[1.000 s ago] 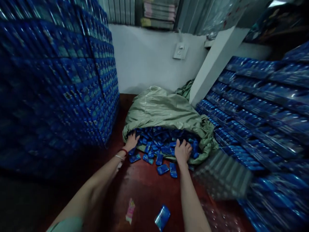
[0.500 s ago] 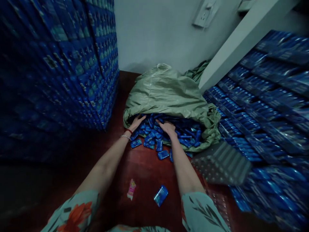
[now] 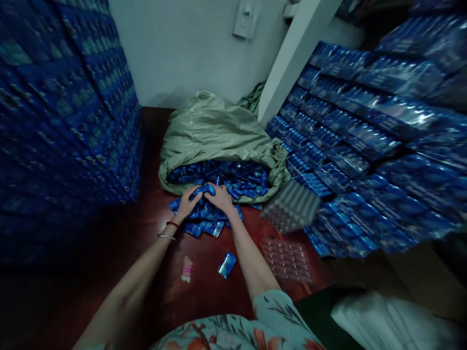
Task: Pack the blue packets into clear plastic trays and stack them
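A pale green woven sack (image 3: 219, 129) lies on its side with its mouth facing me, full of small shiny blue packets (image 3: 251, 180). More packets have spilled onto the red floor before it. My left hand (image 3: 187, 203) and my right hand (image 3: 221, 198) are close together just outside the mouth. Between them they grip a few blue packets (image 3: 204, 189) side by side, fingers curled round the ends. Under my hands lies a loose heap of packets (image 3: 204, 226). Closer to me, one blue packet (image 3: 227, 265) and a pink wrapper (image 3: 187, 270) lie apart.
Tall stacks of blue packs (image 3: 91, 97) rise on the left, and more stacked packs (image 3: 328, 121) on the right beside a white post (image 3: 288, 58). A grey ridged tray (image 3: 292, 206) and a clear moulded tray (image 3: 286, 260) lie right of my right arm. A socket (image 3: 245, 22) is on the wall.
My hands have drawn back from inside the sack's mouth and come together, now gripping packets. More packets lie heaped outside the mouth. The view has turned to the right.
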Motion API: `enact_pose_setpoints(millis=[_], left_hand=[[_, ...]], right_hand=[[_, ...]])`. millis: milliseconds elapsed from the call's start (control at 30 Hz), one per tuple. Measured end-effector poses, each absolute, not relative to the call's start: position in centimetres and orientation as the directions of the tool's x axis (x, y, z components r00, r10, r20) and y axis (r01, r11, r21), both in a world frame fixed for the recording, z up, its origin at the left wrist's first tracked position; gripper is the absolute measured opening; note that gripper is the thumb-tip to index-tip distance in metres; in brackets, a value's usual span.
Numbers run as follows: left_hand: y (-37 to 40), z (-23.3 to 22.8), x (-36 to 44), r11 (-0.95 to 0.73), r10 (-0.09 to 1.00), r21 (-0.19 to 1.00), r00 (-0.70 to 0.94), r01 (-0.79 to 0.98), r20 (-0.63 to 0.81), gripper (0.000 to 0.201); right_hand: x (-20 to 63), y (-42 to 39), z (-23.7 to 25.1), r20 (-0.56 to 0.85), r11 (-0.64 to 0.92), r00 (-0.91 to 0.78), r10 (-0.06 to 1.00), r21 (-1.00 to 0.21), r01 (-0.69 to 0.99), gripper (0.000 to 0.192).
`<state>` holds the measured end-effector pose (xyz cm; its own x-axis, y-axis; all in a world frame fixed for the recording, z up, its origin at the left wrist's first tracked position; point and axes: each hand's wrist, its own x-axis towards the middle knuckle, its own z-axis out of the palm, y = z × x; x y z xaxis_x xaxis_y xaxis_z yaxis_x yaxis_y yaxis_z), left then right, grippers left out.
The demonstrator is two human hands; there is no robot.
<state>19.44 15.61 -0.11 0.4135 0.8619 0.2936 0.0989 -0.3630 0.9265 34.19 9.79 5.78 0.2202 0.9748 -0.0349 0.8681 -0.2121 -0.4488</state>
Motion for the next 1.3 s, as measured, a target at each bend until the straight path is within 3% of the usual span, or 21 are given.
enact_pose_setpoints(millis=[233,400,600,667,733,800,900,1000,1167,1233,1300], left_hand=[[11.6,-0.3,13.8,-0.569,0.721,0.779,0.615,0.263,0.319,0.042],[7.7,-0.6,9.7,-0.611,0.692,0.704,0.676,0.361,0.253,0.043],[2.8,-1.3,6.9,-0.608,0.783,0.581,0.529,0.542,0.327,0.046],[1.6,-1.4,7.5,-0.635,0.768,0.519,0.543,0.572,0.341,0.050],[1.0,-1.5,8.8,-0.684,0.725,0.451,0.608,0.574,0.325,0.054],[0.9,-1.5,10.5,-0.711,0.696,0.397,0.662,0.580,0.279,0.056],[1.3,-1.8,12.6,-0.684,0.722,0.379,0.652,0.623,0.232,0.058],[1.8,-2.2,13.6,-0.643,0.760,0.430,0.598,0.634,0.255,0.054],[4.9,-2.4,13.3,-0.555,0.831,0.614,0.410,0.561,0.377,0.057],[7.8,-2.4,12.8,-0.468,0.881,0.700,0.223,0.539,0.418,0.063],[11.6,-2.3,12.4,-0.380,0.909,0.769,0.055,0.513,0.413,0.072]], right_hand=[[32.0,5.1,2.8,0.177,0.095,0.002,0.984,-0.539,0.837,0.065],[29.0,0.7,2.0,0.091,0.140,-0.108,0.990,-0.541,0.829,0.075],[28.9,-4.4,3.0,-0.015,0.227,-0.309,0.951,-0.645,0.730,0.093],[30.9,-4.6,3.5,0.040,0.205,-0.245,0.969,-0.689,0.695,0.083],[33.7,-3.4,4.1,0.141,0.141,-0.060,0.988,-0.690,0.710,0.066],[36.4,-1.0,4.6,0.220,-0.028,0.215,0.952,-0.634,0.773,0.055],[38.7,2.9,4.8,0.184,-0.368,0.509,0.841,-0.494,0.787,0.052],[38.1,5.1,4.0,0.112,-0.427,0.511,0.852,-0.416,0.803,0.057],[35.9,5.8,3.8,0.091,-0.147,0.203,0.975,-0.420,0.895,0.055],[37.2,6.5,5.7,0.240,-0.185,0.297,0.924,-0.398,0.899,0.053],[40.0,7.8,8.5,0.443,-0.376,0.511,0.737,-0.359,0.854,0.060]])
